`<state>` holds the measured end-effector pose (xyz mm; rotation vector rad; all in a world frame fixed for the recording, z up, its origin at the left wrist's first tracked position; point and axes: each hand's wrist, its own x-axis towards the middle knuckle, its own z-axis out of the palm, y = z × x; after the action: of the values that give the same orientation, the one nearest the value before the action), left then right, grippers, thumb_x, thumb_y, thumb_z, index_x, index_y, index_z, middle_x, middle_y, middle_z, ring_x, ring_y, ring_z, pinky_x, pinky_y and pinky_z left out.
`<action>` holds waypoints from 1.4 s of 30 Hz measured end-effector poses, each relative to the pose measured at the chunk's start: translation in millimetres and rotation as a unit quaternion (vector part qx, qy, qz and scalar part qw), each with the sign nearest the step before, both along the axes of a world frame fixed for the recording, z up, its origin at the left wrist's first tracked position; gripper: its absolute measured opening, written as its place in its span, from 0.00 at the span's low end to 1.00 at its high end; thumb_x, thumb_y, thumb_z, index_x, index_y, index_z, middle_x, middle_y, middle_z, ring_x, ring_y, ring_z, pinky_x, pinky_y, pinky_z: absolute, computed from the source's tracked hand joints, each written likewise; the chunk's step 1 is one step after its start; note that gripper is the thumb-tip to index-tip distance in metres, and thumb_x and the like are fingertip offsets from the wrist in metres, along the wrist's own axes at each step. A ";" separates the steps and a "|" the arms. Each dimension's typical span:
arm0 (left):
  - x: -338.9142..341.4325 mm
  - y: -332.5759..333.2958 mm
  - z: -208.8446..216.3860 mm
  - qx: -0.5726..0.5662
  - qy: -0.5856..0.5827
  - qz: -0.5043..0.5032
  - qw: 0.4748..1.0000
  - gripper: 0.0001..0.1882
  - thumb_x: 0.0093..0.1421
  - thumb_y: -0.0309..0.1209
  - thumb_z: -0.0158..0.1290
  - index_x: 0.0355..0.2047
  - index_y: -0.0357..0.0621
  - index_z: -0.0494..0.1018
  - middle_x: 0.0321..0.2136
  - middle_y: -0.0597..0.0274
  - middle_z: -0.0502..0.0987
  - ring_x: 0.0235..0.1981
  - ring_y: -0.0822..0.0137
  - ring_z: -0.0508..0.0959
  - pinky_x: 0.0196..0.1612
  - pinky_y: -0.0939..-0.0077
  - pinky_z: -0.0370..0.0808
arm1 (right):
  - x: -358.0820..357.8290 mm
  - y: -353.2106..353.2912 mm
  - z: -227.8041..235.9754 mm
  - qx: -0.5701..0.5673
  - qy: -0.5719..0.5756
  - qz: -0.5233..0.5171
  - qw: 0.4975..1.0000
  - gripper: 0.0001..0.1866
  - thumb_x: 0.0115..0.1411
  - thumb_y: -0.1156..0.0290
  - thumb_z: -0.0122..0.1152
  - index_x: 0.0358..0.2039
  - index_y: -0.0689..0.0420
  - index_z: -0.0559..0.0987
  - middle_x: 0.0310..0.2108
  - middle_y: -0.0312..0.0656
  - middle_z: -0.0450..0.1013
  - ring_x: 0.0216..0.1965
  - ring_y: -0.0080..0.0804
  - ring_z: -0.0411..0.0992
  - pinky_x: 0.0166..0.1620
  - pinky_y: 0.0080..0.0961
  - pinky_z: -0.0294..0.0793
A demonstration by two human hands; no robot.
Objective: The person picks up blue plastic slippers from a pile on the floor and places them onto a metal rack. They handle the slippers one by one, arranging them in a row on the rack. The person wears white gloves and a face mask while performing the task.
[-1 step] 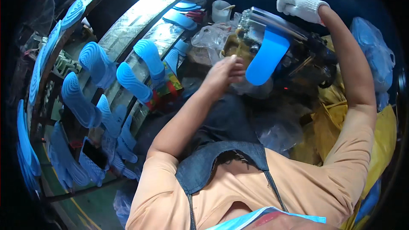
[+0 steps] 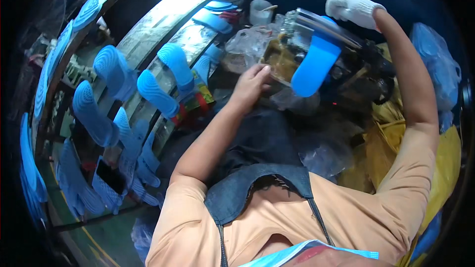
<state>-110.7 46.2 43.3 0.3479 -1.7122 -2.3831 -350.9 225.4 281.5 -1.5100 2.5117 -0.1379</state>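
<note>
A smooth blue insole hangs over the near side of a metal roller on a small roller machine. A strip of blue also shows beyond the roller, close to my right hand. That hand wears a white knitted glove, its fingers curled; whatever they may hold is hidden. My bare left hand is at the near left edge of a shallow tray with brownish residue, left of the insole and apart from it. Its thumb and fingers are drawn together, and I cannot make out anything between them.
Several blue insoles rest on slanted rack rails at my left. A phone lies among the lower ones. A white cup with a stick stands behind crumpled clear plastic. Yellow sacks and a blue bag are at right.
My left hand has drawn back leftward from beside the insole, and its fingers have closed. Blue now shows beyond the roller near my gloved right hand, which stays curled.
</note>
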 end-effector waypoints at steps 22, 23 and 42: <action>21.2 -197.0 -72.6 -0.602 -0.253 0.325 0.684 0.39 0.58 0.48 0.56 0.60 0.32 0.59 0.63 0.27 0.51 0.65 0.37 0.52 0.62 0.42 0.55 | -78.9 -149.4 45.2 -0.096 -0.089 -0.099 0.986 0.16 0.61 0.55 0.56 0.45 0.51 0.75 0.36 0.34 0.69 0.38 0.23 0.68 0.46 0.24 0.68; 23.3 -196.8 -73.0 -0.598 -0.245 0.332 0.687 0.39 0.57 0.48 0.56 0.60 0.33 0.59 0.63 0.26 0.51 0.65 0.36 0.52 0.62 0.40 0.55 | -67.9 -171.2 45.2 -0.133 -0.058 -0.122 0.982 0.26 0.61 0.47 0.56 0.53 0.50 0.74 0.45 0.38 0.73 0.45 0.27 0.71 0.50 0.25 0.70; 38.4 -195.4 -53.6 -0.571 -0.307 0.277 0.709 0.41 0.56 0.46 0.58 0.62 0.32 0.57 0.61 0.37 0.57 0.65 0.43 0.55 0.64 0.48 0.55 | 27.9 -424.5 -89.4 0.028 0.200 0.059 0.978 0.44 0.51 0.42 0.61 0.59 0.64 0.67 0.50 0.63 0.71 0.49 0.45 0.73 0.49 0.34 0.73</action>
<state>-72.3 -149.2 -10.3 1.2336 -2.4423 -0.5031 -323.0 -199.0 192.2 -1.8107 2.6781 0.2808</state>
